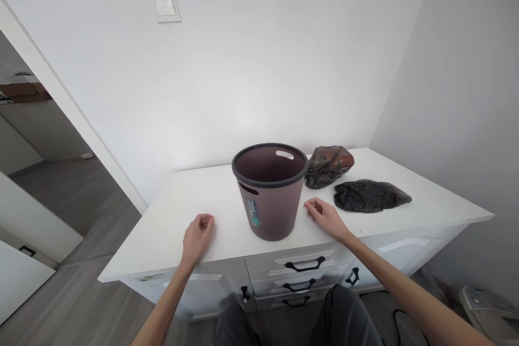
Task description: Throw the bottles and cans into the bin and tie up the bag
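Observation:
A mauve plastic trash bin with a dark rim stands upright on the white countertop. It has handle slots and a teal label on its front left. My left hand rests on the counter to the left of the bin, apart from it. Its fingers curl loosely in toward the thumb, with nothing visible in them. Close to the bin's right side lies my right hand, also loosely curled and empty. Beyond it is a crumpled black plastic bag. Behind that, a dark translucent bag holds something reddish-brown.
Under the countertop are white drawers with black handles. A white wall with a light switch rises behind, and a grey wall closes the right side. At left a doorway shows a grey floor. A pale appliance sits at lower right.

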Available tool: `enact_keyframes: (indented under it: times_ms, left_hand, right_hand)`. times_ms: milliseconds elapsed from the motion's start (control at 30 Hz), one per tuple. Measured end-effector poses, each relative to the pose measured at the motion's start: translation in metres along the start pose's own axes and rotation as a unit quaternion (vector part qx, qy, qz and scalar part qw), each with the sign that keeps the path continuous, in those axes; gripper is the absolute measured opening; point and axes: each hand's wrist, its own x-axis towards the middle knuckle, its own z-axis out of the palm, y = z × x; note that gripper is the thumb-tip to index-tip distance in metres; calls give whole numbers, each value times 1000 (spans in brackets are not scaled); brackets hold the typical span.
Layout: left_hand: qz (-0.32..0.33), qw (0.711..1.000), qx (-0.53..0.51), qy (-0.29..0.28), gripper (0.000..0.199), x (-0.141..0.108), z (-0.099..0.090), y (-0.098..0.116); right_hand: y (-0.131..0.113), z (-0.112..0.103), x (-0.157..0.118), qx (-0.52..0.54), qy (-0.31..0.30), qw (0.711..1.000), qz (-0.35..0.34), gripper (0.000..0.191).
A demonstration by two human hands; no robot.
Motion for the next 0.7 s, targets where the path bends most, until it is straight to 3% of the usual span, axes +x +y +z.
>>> enact_keyframes:
  times_ms: [233, 700]
  left_hand:
    - [1, 1000, -22, 8, 34, 3, 1, -3]
    - [16, 1000, 5, -10, 32, -7, -8, 17]
  right_hand:
    - [3, 2, -1, -35, 24, 999, -5, 43]
    - [0, 2, 1, -63, 42, 997, -7, 32]
